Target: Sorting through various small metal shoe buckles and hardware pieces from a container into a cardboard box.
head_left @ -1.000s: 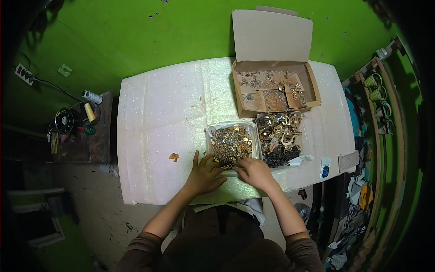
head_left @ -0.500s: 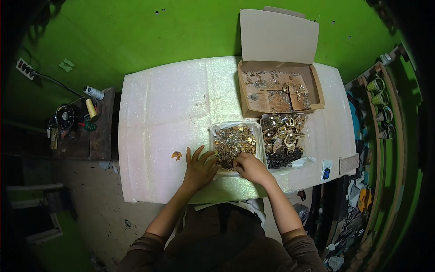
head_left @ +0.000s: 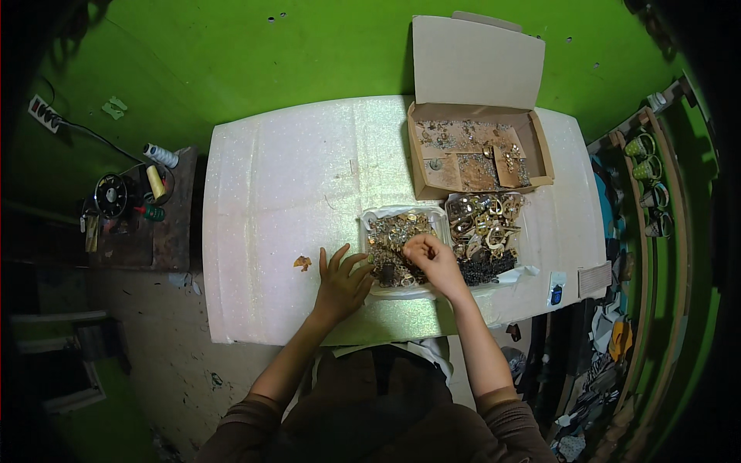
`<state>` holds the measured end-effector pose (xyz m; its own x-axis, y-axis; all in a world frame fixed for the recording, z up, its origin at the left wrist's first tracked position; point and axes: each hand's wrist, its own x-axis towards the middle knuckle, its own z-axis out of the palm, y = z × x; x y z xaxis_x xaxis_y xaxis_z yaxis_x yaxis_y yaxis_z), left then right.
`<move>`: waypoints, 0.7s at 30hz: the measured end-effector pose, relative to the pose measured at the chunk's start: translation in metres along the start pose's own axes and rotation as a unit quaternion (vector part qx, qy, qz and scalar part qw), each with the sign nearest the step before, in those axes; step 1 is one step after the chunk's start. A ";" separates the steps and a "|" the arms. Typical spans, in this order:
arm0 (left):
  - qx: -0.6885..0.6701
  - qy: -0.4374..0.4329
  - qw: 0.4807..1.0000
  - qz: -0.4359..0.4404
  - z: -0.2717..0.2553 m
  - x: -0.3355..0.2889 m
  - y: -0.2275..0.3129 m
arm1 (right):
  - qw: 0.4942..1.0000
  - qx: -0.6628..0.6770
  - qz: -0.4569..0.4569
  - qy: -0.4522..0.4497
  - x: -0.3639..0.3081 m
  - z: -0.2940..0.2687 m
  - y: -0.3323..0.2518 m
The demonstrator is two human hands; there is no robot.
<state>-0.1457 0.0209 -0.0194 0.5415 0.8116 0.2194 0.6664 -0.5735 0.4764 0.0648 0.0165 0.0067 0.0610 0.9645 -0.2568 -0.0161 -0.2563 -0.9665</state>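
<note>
A white plastic tray [head_left: 404,294] on the table holds a heap of small gold and silver metal pieces [head_left: 395,239], like buckles and trims. My left hand [head_left: 340,287] lies open at its lower left side, fingers spread, fingertips by the rim. Over the tray's right half is my right hand [head_left: 434,264], its fingers pinched together above the pieces; whatever is between them is too small to make out. To the right, a second tray [head_left: 520,272] carries bigger gold fittings [head_left: 485,224] and black beads or small black parts [head_left: 488,268].
An open cardboard box [head_left: 482,185] with small metal bits stands behind the trays, lid up. An orange-brown scrap [head_left: 302,263] lies left of my left hand. A blue-and-white packet [head_left: 556,288] sits near the right edge. A side table [head_left: 171,231] at left bears thread spools.
My right hand has lifted from the tray's near edge and moved up and slightly right over the heap. The near part of the pieces now shows. My left hand has barely moved.
</note>
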 end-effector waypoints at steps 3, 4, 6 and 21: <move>-0.008 0.007 1.000 -0.003 0.002 0.000 0.002 | 0.999 -0.017 -0.012 0.042 0.012 0.015 -0.002; -0.011 0.008 1.000 -0.001 0.003 0.000 0.003 | 0.997 -0.021 -0.023 0.067 0.016 0.021 0.000; -0.013 0.012 1.000 -0.001 0.004 0.002 0.005 | 0.995 -0.045 -0.019 0.086 0.023 0.025 0.007; 0.111 -0.044 0.975 0.189 0.012 -0.010 0.004 | 0.781 -0.558 -0.274 -0.064 -0.063 -0.019 0.016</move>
<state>-0.1424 0.0090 -0.0299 0.8044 0.5313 0.2656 0.5009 -0.8471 0.1776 0.0793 -0.0493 0.0077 -0.3479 0.9287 0.1279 0.8612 0.3706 -0.3478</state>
